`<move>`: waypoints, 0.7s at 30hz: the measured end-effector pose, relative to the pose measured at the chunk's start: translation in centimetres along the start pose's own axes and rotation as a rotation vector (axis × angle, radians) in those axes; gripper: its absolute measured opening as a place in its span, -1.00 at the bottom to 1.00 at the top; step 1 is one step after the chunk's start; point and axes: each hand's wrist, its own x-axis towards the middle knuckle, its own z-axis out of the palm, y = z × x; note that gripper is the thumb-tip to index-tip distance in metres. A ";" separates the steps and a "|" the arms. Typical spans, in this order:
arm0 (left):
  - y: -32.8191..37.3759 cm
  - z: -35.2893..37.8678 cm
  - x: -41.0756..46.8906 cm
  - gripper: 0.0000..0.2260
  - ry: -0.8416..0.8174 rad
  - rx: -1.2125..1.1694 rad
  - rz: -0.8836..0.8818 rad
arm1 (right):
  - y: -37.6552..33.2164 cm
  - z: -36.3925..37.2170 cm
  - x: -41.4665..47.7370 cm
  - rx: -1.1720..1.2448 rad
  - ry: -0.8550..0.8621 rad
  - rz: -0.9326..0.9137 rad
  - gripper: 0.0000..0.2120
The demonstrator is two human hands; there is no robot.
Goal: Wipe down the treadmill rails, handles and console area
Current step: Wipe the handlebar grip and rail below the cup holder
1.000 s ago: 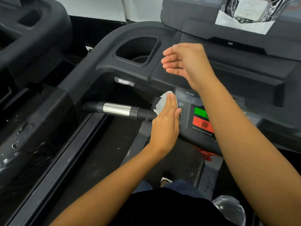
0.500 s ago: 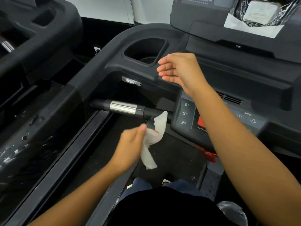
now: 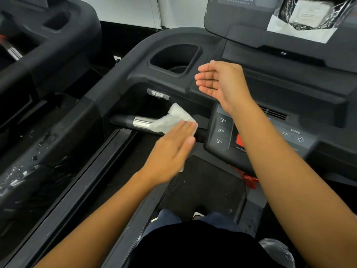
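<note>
Wipe (image 3: 173, 119) drapes the chrome-banded handle (image 3: 142, 122) at nine o'clock of the console keypad (image 3: 221, 130), pressed flat by the straight-fingered left hand (image 3: 170, 153) to scrub the grip, while the right hand (image 3: 220, 82) hovers relaxed, empty, at twelve o'clock.

The person's left hand (image 3: 170, 151) lies flat with straight fingers, pressing a crumpled white wipe (image 3: 172, 120) onto the black horizontal treadmill handle (image 3: 121, 120). The wipe drapes over the end of the handle's shiny chrome band (image 3: 142, 123). The right hand (image 3: 222, 82) hovers with relaxed fingers beside the deep black cup holder recess (image 3: 173, 60). Below its wrist sits the dark grey button panel (image 3: 220, 130), marked 9, 6 and 3 percent.
</note>
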 end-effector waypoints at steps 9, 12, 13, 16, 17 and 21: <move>-5.6 3.9 4.7 -0.54 -0.099 0.598 0.331 | 0.9 -1.0 0.1 -0.019 0.039 0.004 -0.73; -7.0 2.1 6.1 -0.54 -0.234 0.692 0.412 | 1.0 -1.2 0.2 -0.025 0.021 -0.004 -0.74; -7.1 1.7 6.7 -0.57 -0.275 0.717 0.387 | 0.9 -1.3 0.2 -0.012 0.021 0.000 -0.74; -7.2 1.2 7.9 -0.72 -0.324 0.725 0.306 | 0.8 -1.5 0.2 0.005 0.026 0.008 -0.74; -7.3 1.1 8.0 -0.75 -0.315 0.701 0.284 | 0.8 -1.6 0.1 0.003 0.024 0.004 -0.74; -7.4 2.1 8.0 -0.81 -0.225 0.706 0.198 | 1.2 -2.1 -0.1 0.037 0.011 -0.006 -0.74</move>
